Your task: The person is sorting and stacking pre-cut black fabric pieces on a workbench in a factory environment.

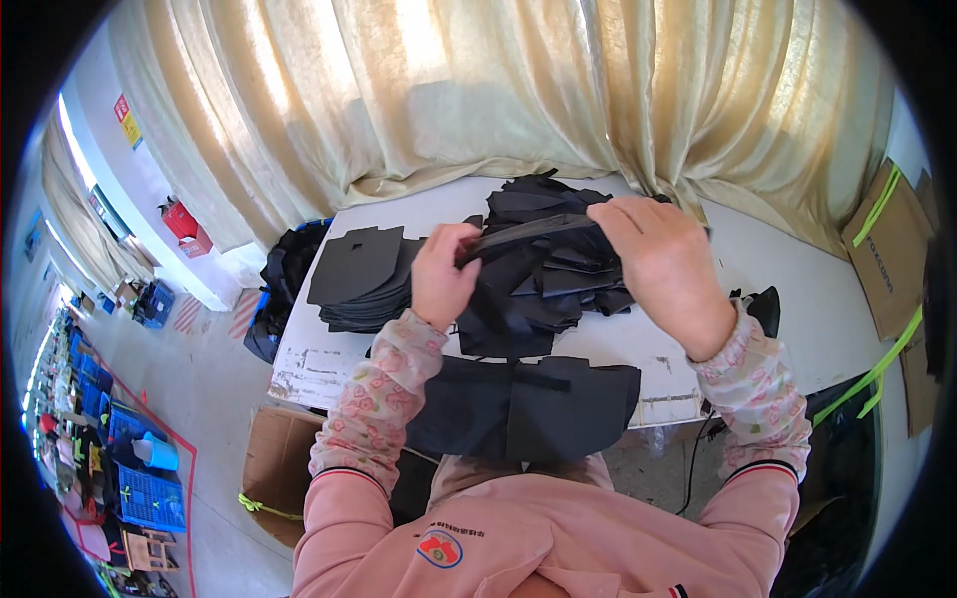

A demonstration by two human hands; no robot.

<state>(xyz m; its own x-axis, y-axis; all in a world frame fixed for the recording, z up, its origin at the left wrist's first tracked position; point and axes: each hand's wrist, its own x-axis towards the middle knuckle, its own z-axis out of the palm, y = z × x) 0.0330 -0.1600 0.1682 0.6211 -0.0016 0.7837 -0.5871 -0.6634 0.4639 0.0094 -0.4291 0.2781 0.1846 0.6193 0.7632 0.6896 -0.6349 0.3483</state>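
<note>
Both my hands are raised over the white table (349, 369). A dark strip of fabric (533, 231) stretches between them. Its left end is pinched in the fingers of my left hand (446, 276), and its right end runs to my right hand (663, 261), whose fingertips curl over it. Beneath lies a loose heap of black fabric pieces (558, 284). To the left stands a neat stack of flat black panels (361, 274) with a notched edge. Nearest me, a black fabric piece with a stiff panel (573, 409) hangs over the table's front edge, across my lap.
Cream curtains (449, 90) hang behind the table and touch its back edge. A blue crate with black material (289, 284) stands against the table's left side. Below is an open cardboard box (284, 448); more cardboard (882, 259) leans at the right. Blue baskets (152, 495) line the floor at far left.
</note>
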